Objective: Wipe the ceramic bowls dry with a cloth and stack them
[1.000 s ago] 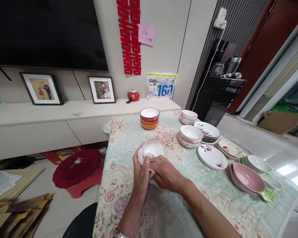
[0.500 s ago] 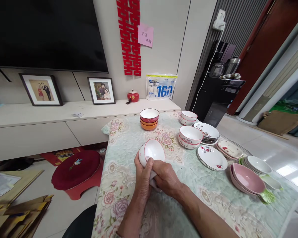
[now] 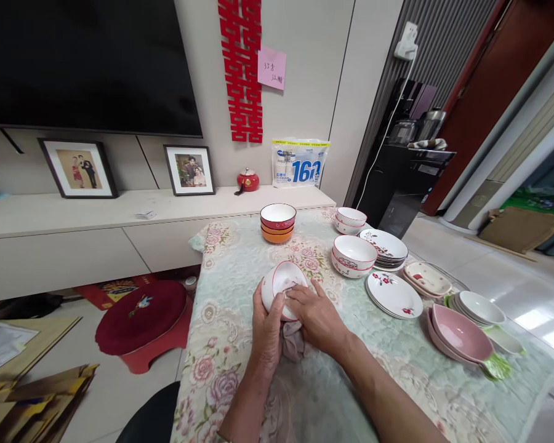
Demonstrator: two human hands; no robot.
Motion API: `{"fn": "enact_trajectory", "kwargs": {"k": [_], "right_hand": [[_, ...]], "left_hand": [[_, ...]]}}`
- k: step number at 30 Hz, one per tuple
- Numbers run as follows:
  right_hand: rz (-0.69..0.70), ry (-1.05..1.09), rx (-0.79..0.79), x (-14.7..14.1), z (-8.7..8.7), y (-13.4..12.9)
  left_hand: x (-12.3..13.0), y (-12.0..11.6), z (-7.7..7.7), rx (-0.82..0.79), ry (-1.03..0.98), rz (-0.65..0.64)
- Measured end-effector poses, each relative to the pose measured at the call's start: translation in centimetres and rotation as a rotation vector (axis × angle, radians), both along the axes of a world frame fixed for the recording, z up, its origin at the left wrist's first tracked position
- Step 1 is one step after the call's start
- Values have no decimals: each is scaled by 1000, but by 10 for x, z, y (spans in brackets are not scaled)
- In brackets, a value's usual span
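My left hand (image 3: 266,329) grips a white bowl (image 3: 271,289) with a thin red rim, its thumb over the near edge. The bowl is tilted, its mouth turned to the right and towards me. My right hand (image 3: 321,317) has its fingers inside the bowl's mouth. A greyish cloth (image 3: 295,342) hangs under the right palm, bunched between the hand and the bowl's near side; part of it is hidden. Beyond the bowl stands a stack of red and orange bowls (image 3: 277,226).
To the right are white bowls (image 3: 354,258), flowered plates (image 3: 394,295), dark-patterned plates (image 3: 384,244), squarish dishes (image 3: 427,278) and pink leaf-handled bowls (image 3: 461,332). A flowered cloth covers the table (image 3: 231,344). A red stool (image 3: 143,320) stands left.
My right hand has moved from the bowl's near edge into its mouth, fingers spreading forward. More of the cloth shows below the hand. The bowl has shifted slightly down.
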State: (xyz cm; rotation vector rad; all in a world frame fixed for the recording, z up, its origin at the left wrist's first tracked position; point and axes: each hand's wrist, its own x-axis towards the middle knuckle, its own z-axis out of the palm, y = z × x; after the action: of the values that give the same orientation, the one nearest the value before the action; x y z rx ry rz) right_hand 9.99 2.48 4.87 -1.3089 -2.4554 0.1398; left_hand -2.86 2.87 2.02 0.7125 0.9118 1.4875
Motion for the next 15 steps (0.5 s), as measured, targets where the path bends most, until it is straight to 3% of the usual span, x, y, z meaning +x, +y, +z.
{"fn": "enact_trajectory", "kwargs": {"k": [5,8,11,15], "right_hand": [[-10,153,-30,-9,-9,-2],[-46,354,-115,-18,-8,-7],[2,555,-215,-22,-2,-12],[108,520,-261,-17,9,-12]], "left_hand": [[2,0,0,19,91,11],[2,-4,6,2,85,15],[1,-8,11,-30,34,2],[-3,-8,11,-63,89,25]]}}
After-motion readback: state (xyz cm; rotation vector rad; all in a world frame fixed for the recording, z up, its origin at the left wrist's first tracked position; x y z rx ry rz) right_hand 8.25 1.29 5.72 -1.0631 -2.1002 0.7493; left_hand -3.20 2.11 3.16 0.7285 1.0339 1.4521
